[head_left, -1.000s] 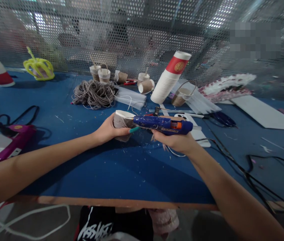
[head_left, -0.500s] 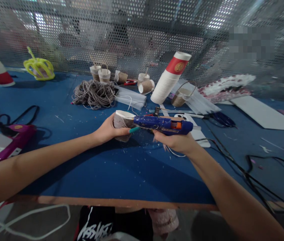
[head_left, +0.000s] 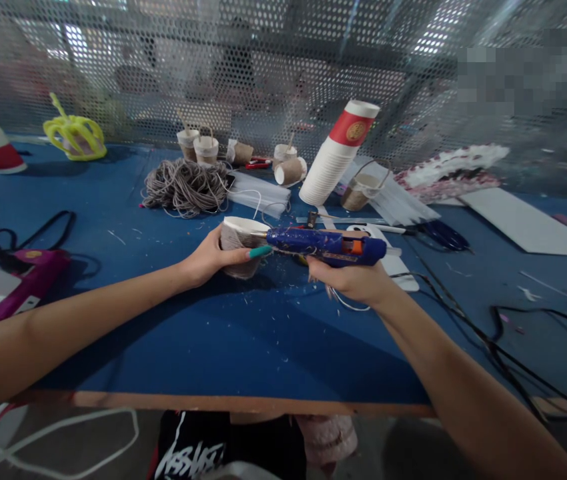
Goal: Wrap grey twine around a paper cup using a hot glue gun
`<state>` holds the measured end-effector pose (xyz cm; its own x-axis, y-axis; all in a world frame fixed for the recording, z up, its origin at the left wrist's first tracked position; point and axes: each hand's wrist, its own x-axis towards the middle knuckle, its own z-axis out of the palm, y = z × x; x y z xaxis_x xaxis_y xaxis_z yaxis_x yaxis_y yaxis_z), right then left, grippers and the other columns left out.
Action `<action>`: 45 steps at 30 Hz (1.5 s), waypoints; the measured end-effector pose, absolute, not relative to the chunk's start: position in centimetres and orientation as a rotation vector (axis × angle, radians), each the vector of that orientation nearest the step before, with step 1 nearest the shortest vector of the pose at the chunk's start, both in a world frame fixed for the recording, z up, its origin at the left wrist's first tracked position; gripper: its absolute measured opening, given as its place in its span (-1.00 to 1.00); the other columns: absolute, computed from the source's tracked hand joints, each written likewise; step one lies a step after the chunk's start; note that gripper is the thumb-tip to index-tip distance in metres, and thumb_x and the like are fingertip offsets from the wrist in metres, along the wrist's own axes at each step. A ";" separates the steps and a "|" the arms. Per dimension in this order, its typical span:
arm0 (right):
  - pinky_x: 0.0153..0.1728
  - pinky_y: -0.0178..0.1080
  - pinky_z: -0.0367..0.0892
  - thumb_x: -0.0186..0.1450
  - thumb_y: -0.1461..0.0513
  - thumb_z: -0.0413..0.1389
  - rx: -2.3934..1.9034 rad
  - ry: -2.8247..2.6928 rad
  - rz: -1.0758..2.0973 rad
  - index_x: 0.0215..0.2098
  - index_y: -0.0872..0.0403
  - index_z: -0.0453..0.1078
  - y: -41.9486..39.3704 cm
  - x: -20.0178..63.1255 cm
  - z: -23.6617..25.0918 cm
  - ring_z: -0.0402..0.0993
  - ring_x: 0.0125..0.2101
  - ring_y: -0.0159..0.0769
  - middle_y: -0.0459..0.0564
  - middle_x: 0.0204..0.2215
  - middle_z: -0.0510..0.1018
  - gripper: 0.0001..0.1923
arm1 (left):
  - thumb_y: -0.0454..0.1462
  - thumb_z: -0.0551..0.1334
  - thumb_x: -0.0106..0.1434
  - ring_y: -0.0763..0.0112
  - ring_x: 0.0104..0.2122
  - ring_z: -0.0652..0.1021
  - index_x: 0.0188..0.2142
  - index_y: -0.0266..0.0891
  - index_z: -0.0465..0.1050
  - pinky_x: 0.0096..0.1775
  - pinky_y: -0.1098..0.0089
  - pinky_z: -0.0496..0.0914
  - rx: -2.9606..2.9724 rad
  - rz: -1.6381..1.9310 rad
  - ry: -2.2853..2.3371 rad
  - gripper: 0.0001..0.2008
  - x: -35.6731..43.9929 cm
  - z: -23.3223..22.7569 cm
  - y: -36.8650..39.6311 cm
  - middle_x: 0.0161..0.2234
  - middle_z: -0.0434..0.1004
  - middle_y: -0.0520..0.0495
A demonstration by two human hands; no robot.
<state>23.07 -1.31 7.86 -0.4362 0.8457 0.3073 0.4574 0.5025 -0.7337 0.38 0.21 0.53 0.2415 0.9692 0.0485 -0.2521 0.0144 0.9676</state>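
Observation:
A paper cup wound with grey cord, its white rim showing, is in my left hand. The thumb lies across the cup's near side and the other fingers are hidden behind it. My right hand grips a blue glue gun with an orange trigger. The gun points left, and its nozzle meets the cup's right side just under the rim; whether it touches I cannot tell. White cord hangs below my right hand. Behind the cup lies a heap of grey cord.
A leaning stack of paper cups stands behind the glue gun. Several small cord-wrapped cups sit along the mesh wall. Clear glue sticks lie near the heap. A magenta device is at left; black cables cross the right.
The cup and my left hand have shifted slightly left, and the cup has turned a little. The glue gun's nozzle stays by the rim.

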 end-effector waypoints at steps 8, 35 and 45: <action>-0.61 -0.26 0.29 0.07 0.31 0.11 -1.047 -2.109 0.669 -0.63 -0.02 0.12 -1.3 23.2 8.1 0.35 -0.65 -0.35 -0.17 -0.70 0.38 -0.76 | -0.07 0.55 -0.24 0.18 -0.19 0.60 -0.09 -0.29 0.46 -0.06 0.16 0.46 1.129 1.138 0.796 -0.29 0.2 0.3 0.4 -0.19 0.63 -0.17; -0.74 -0.25 0.23 0.03 0.28 0.14 -1.157 -2.011 0.813 -0.65 -0.04 0.15 -1.2 23.8 7.9 0.28 -0.79 -0.36 -0.21 -0.78 0.33 -0.76 | -0.12 0.51 -0.14 0.18 -0.21 0.62 -0.09 -0.26 0.51 -0.03 0.17 0.48 1.084 1.139 0.705 -0.40 -0.4 0.1 0.3 -0.25 0.64 -0.14; -0.64 -0.27 0.23 0.00 0.32 0.11 -1.135 -2.020 0.716 -0.68 -0.02 0.10 -1.1 23.7 8.2 0.28 -0.69 -0.38 -0.19 -0.75 0.32 -0.74 | -0.15 0.51 -0.13 0.19 -0.19 0.61 -0.07 -0.23 0.48 0.00 0.15 0.46 1.024 1.141 0.695 -0.40 -0.4 0.2 0.2 -0.23 0.63 -0.11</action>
